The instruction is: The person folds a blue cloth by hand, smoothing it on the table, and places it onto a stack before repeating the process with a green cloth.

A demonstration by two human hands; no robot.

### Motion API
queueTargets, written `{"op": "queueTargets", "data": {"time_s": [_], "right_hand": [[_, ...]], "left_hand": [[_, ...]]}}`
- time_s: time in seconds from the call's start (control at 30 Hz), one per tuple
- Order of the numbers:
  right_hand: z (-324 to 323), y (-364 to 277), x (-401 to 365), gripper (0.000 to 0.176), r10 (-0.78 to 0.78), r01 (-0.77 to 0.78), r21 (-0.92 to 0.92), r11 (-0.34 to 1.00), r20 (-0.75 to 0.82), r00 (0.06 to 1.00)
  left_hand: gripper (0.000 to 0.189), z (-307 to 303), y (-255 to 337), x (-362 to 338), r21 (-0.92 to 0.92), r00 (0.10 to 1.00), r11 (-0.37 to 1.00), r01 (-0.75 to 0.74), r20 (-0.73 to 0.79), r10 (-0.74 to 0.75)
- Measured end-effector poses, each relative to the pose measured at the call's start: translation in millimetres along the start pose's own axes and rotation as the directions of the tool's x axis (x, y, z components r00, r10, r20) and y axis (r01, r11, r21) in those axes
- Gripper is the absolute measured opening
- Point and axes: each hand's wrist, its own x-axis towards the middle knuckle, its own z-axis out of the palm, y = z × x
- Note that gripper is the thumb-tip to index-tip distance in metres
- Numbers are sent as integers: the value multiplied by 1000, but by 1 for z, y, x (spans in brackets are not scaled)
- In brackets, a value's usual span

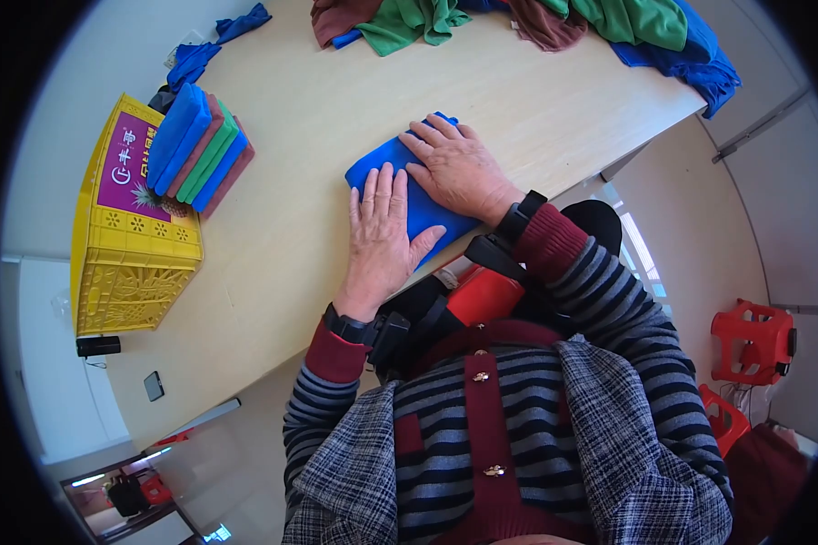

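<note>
Under both my hands lies a folded blue cloth at the near edge of the table. My left hand rests flat on its left part, fingers stretched out and thumb apart. Across the upper right part of the cloth lies my right hand, palm down, its fingers extended and slightly spread. Neither hand grips the fabric. The hands partly hide the cloth, so its fold lines cannot be fully made out.
On the wooden table at left, a stack of folded cloths leans by a yellow crate. A phone lies near the left corner. Loose green cloths, with brown and blue ones, lie along the far edge. Red stools stand right.
</note>
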Motion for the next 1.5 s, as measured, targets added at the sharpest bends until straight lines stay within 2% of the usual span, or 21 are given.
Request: {"op": "queueTargets", "data": {"time_s": [0.23,0.4,0.47,0.5,0.57,0.63,0.73,0.9,1.13,1.4,1.5], "right_hand": [[-3,7,0,49,0,4,77,997,-43,999],[-20,-13,-10,51,-8,4,-38,999,-116,993],[-26,-43,-20,55,-58,77,137,988,-140,988],[-23,-56,-26,55,-48,67,137,988,-139,989],[-15,-73,-33,61,-158,173,237,956,-81,984],[-9,-74,-34,63,-156,163,216,963,-53,986],[-4,-71,-36,66,-162,157,182,971,13,987],[-5,-48,-36,67,-100,97,99,990,17,995],[-9,-20,-44,61,-15,15,-1,1000,-18,1000],[-20,21,-55,57,109,-111,-82,990,-39,993],[-26,37,-57,57,212,-216,-161,963,-45,976]], "left_hand": [[102,-10,1,-17,-18,998,1000,25,51,-24],[105,-13,6,-20,-56,997,997,59,45,-57],[104,-13,8,-22,-59,994,994,89,70,-85],[104,-10,7,-24,-62,994,995,82,75,-77],[102,-1,0,-29,9,996,999,46,77,-47],[101,1,0,-30,43,996,999,26,79,-30],[101,-1,5,-30,24,994,996,81,67,-82],[105,-10,12,-25,-68,992,991,115,67,-110],[110,-8,13,-27,55,990,992,113,75,-117],[106,-13,14,-33,68,994,994,84,64,-88],[103,-17,14,-35,28,996,997,68,58,-69]]}}
